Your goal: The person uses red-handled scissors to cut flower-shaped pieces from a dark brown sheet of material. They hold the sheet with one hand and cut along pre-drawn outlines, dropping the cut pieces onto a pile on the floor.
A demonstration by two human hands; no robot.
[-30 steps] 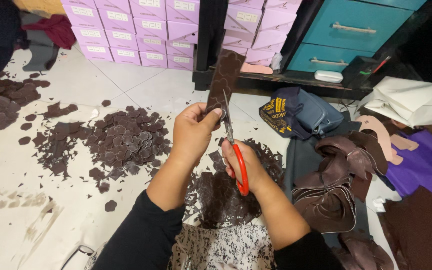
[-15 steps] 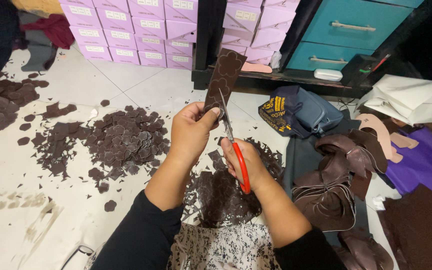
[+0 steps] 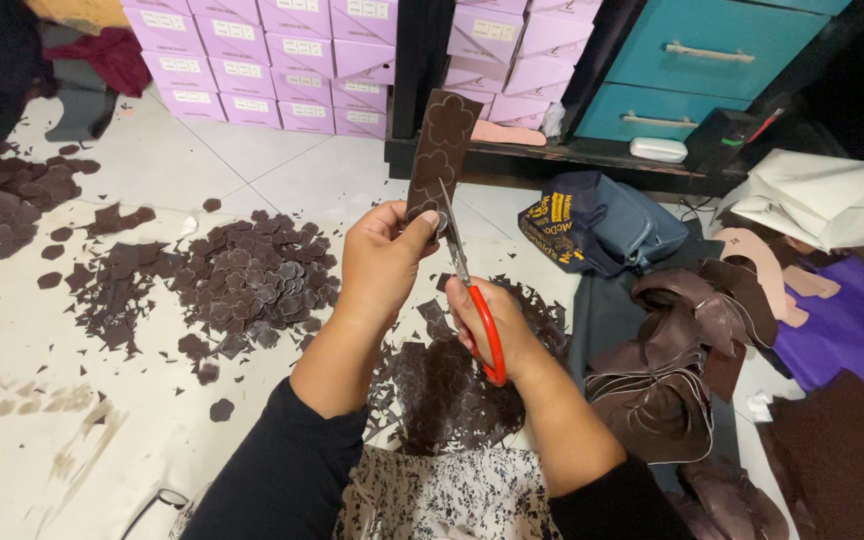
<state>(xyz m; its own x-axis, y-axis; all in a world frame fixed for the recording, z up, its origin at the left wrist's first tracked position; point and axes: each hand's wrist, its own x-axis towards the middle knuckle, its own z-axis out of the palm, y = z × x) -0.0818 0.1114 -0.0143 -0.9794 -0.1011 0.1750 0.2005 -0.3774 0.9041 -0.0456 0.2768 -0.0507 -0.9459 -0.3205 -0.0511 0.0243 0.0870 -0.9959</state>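
My left hand [image 3: 380,262] pinches the lower end of a long dark brown strip [image 3: 444,150] marked with flower outlines, holding it upright in front of me. My right hand [image 3: 492,330] grips red-handled scissors [image 3: 472,290] whose blades reach up to the strip's lower edge, right beside my left thumb. Below my hands lies a heap of dark brown offcuts [image 3: 452,390] on the floor.
A pile of cut brown flower shapes [image 3: 252,280] lies left on the white tiled floor [image 3: 92,400]. Stacked lilac boxes [image 3: 282,60] stand behind, a teal drawer cabinet [image 3: 702,60] at back right. A navy bag [image 3: 592,225], folded brown material [image 3: 672,370] and purple fabric [image 3: 852,340] crowd the right.
The strip has turned slightly in my left hand and the scissors have shifted a little along its lower edge. Both hands stay in the same place.
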